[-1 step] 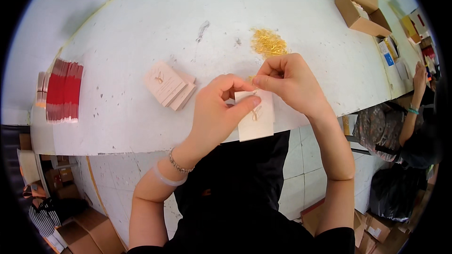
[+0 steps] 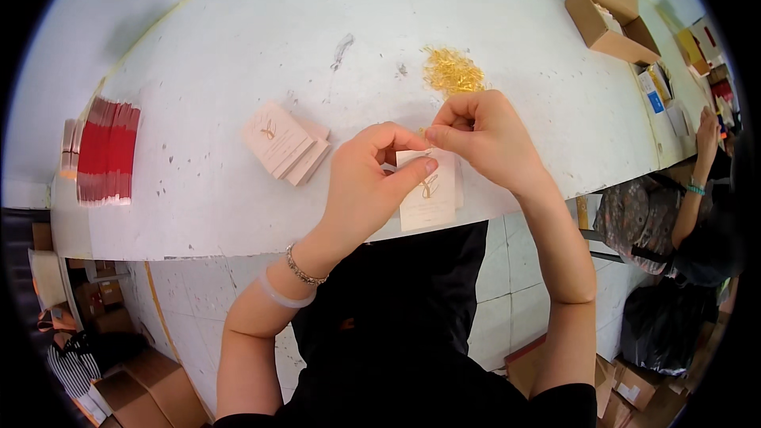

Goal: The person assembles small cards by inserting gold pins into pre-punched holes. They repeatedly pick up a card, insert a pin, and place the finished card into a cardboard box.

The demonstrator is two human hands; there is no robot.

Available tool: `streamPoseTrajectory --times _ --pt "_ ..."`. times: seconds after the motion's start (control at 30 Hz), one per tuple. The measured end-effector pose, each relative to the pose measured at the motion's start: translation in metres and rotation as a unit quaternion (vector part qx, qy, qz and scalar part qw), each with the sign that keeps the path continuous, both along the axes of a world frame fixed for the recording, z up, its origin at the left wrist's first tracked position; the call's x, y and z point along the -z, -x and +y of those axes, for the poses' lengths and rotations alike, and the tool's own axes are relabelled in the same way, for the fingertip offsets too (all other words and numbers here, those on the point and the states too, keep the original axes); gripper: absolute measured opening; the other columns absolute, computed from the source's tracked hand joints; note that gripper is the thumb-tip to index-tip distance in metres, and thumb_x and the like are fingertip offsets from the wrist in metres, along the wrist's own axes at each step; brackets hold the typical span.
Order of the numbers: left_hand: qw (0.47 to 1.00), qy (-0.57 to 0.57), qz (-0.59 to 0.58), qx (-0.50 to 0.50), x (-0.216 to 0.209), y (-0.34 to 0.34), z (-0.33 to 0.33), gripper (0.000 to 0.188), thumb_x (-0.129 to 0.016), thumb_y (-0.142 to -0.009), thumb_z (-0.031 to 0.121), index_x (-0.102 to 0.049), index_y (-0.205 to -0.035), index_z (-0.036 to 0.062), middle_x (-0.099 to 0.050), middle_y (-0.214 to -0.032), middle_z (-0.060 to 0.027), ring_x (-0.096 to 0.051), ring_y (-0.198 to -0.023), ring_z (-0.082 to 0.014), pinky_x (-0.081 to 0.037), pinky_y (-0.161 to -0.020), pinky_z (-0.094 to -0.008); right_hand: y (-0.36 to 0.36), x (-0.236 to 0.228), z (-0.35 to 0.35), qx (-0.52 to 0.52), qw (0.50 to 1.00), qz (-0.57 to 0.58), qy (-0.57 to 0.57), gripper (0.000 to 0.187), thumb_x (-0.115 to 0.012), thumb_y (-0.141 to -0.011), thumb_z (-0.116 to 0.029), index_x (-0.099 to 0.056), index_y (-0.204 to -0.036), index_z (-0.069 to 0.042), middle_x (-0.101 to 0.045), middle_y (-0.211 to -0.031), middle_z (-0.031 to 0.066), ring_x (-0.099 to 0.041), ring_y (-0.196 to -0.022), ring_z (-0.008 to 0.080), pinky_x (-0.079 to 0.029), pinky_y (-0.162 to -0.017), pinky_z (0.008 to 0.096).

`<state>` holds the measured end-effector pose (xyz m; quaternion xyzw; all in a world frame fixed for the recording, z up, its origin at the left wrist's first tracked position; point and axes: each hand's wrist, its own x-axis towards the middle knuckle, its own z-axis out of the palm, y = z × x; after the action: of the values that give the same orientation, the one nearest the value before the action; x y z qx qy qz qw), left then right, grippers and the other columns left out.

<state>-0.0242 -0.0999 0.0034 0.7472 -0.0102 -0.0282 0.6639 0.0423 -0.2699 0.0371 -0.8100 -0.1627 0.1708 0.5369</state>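
One pale printed card (image 2: 428, 208) was at the table's (image 2: 198, 55) near edge, pinched near its top by the left hand (image 2: 361, 180). The right hand (image 2: 491, 141), just above it, pinched what looked, from where I stood, like a gold strand (image 2: 423, 132). Judged: card light, stiffish, crease-prone; edges the safest hold. Further off: stacked cards (image 2: 273, 139), then a loose gold pile (image 2: 452, 71).

cream card (image 2: 429, 204) with gold motif, top pinched in left hand (image 2: 361, 182), small gold piece (image 2: 423, 132) just above it

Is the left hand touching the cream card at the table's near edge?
Touching: in the head view, the left hand has its thumb on the cream card.
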Motion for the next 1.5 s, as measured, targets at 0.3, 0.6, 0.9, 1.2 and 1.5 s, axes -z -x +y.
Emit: streamPoseTrajectory --times 0.3,0.6,0.9,1.2,1.5 --pt "0.997 -0.076 -0.002 -0.025 0.02 -0.01 -0.002 0.017 -0.076 -0.079 0.007 -0.065 -0.09 0.0027 -0.066 -0.085 -0.003 -0.061 -0.076 -0.0086 -0.046 -0.062 -0.0229 -0.014 0.021 0.007 -0.006 0.993 -0.061 0.103 0.016 -0.065 -0.072 -0.014 -0.067 -0.071 0.002 -0.062 -0.061 0.0111 -0.059 -0.058 0.0201 -0.047 -0.056 0.0325" --pt "0.944 -0.273 -0.174 -0.06 0.02 -0.01 -0.006 0.024 -0.079 -0.072 0.012 -0.064 -0.089 0.0066 -0.06 -0.093 -0.0062 -0.056 -0.089 -0.0219 -0.046 -0.072 -0.0339 -0.016 0.031 0.005 0.01 0.993 -0.065 0.096 0.019 -0.066 -0.077 -0.018 -0.066 -0.073 0.0 -0.061 -0.061 0.0118 -0.06 -0.059 0.0209 -0.046 -0.057 0.0335" --pt "0.951 -0.267 -0.146 -0.056 0.026 -0.01 -0.008 0.022 -0.077 -0.075 0.012 -0.063 -0.091 0.0043 -0.061 -0.092 -0.0076 -0.057 -0.083 -0.0236 -0.048 -0.07 -0.0342 0.025 0.024 -0.028 -0.054 0.935 -0.192 0.293 0.03 -0.069 -0.084 -0.029 -0.058 -0.075 -0.003 -0.06 -0.06 0.0135 -0.062 -0.059 0.0343 -0.046 -0.053 0.0413" --pt "0.934 -0.305 -0.179 -0.059 0.02 -0.01 -0.005 0.024 -0.076 -0.076 0.013 -0.064 -0.094 0.003 -0.062 -0.094 -0.0101 -0.056 -0.089 -0.0274 -0.046 -0.076 -0.0366 0.031 0.025 -0.019 -0.012 0.971 -0.132 0.198 0.023 -0.065 -0.089 -0.021 -0.057 -0.087 0.001 -0.062 -0.066 0.0114 -0.064 -0.064 0.0244 -0.047 -0.054 0.0368" --pt "0.828 -0.407 -0.324 -0.208 -0.003 0.009 0.041 0.032 -0.076 -0.075 0.013 -0.063 -0.103 0.0031 -0.059 -0.107 -0.012 -0.055 -0.099 -0.0289 -0.048 -0.083 -0.0372 0.014 0.022 -0.054 0.125 0.889 0.278 -0.341 0.019 -0.053 -0.094 0.001 -0.058 -0.11 0.01 -0.067 -0.095 0.0172 -0.068 -0.077 0.0174 -0.058 -0.065 0.0222"
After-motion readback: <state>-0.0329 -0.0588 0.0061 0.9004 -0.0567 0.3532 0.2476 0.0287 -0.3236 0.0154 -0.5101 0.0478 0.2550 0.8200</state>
